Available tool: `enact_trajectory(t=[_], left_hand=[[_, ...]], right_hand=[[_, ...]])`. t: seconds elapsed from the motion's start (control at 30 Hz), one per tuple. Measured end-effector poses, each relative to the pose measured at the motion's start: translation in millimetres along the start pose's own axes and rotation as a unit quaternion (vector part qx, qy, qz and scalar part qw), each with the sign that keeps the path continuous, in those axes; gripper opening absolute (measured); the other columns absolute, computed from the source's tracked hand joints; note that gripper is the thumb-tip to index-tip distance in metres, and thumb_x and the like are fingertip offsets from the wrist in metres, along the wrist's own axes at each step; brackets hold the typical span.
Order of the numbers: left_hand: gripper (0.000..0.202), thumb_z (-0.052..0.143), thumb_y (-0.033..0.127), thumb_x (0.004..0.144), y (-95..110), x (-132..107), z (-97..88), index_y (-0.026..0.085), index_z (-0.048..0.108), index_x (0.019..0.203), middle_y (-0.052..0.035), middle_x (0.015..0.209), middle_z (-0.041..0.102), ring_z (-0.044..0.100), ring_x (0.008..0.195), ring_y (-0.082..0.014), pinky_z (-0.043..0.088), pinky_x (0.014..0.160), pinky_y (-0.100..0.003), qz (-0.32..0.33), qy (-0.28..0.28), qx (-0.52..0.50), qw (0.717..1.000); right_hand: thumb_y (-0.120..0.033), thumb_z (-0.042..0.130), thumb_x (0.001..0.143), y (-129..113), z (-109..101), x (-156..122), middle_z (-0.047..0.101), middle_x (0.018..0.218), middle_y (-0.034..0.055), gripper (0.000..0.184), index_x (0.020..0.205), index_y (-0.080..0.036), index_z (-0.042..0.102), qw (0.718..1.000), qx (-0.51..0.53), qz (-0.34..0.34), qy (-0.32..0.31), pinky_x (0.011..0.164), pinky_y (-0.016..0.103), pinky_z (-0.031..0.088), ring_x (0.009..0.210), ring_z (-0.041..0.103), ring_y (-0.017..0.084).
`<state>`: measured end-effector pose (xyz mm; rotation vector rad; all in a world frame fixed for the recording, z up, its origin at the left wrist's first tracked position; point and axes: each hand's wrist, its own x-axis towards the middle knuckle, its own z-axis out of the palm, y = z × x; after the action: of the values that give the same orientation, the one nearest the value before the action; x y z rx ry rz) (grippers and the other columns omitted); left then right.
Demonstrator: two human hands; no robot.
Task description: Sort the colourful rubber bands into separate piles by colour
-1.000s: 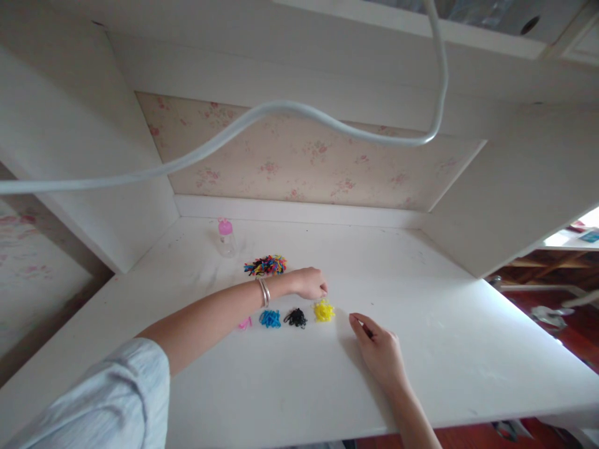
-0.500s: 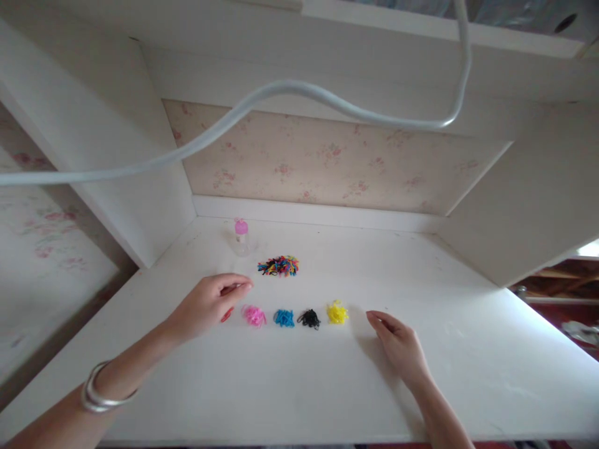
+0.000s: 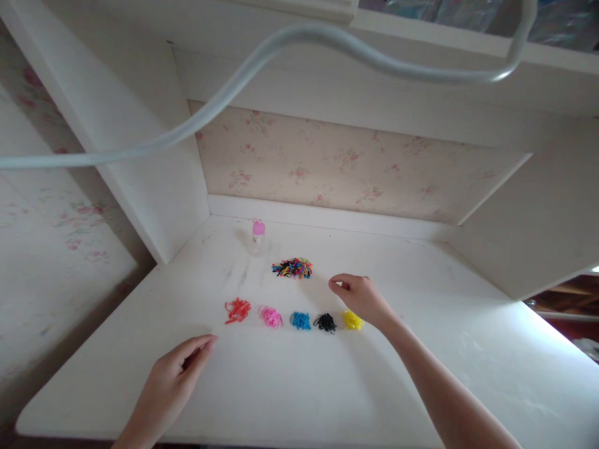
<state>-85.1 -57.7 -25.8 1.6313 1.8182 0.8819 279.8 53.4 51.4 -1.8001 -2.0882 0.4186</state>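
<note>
Small rubber bands lie sorted by colour in a row on the white desk: a red pile [image 3: 238, 310], a pink pile [image 3: 271, 317], a blue pile [image 3: 300, 320], a black pile [image 3: 326, 322] and a yellow pile [image 3: 353, 320]. Behind the row is a mixed-colour pile [image 3: 292, 268]. My right hand [image 3: 362, 298] hovers right of the mixed pile, thumb and forefinger pinched; its forearm passes beside the yellow pile. Lower left of the red pile, my left hand [image 3: 173, 377] has its fingertips together. Anything in either pinch is too small to make out.
A small clear bottle with a pink cap [image 3: 258, 236] stands near the back left of the desk [image 3: 290, 386]. White panels close in the sides and a shelf sits above. A thick white cable [image 3: 309, 34] crosses the upper view.
My left hand has drawn back toward the front left, uncovering the red pile. My right hand has moved inward and away from me, toward the mixed pile. The view has shifted slightly.
</note>
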Motion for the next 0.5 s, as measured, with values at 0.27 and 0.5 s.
enact_trajectory(t=[0.27, 0.5], left_hand=[[0.031, 0.051, 0.048, 0.084, 3.3, -2.5, 0.1, 0.024, 0.069, 0.093, -0.0013, 0.096, 0.072, 0.067, 0.088, -0.0183, 0.054, 0.075, -0.022, 0.043, 0.002, 0.008, 0.999], [0.032, 0.052, 0.047, 0.083, -4.5, 0.4, -0.2, 0.024, 0.069, 0.096, -0.0008, 0.095, 0.073, 0.068, 0.086, -0.0158, 0.054, 0.075, -0.018, 0.054, -0.002, -0.012, 0.998]], right_hand=[[-0.042, 0.043, 0.086, -49.6, 41.3, 52.5, 0.07, 0.088, 0.0034, 0.031, 0.102, -0.032, 0.068, 0.986, -0.148, -0.042, -0.06, 0.067, 0.028, 0.041, 0.08, 0.063, 0.021], [-0.041, 0.037, 0.09, -63.8, 64.8, 78.5, 0.069, 0.095, 0.007, 0.036, 0.097, -0.027, 0.069, 0.975, -0.204, -0.007, -0.081, 0.071, 0.03, 0.044, 0.085, 0.064, 0.021]])
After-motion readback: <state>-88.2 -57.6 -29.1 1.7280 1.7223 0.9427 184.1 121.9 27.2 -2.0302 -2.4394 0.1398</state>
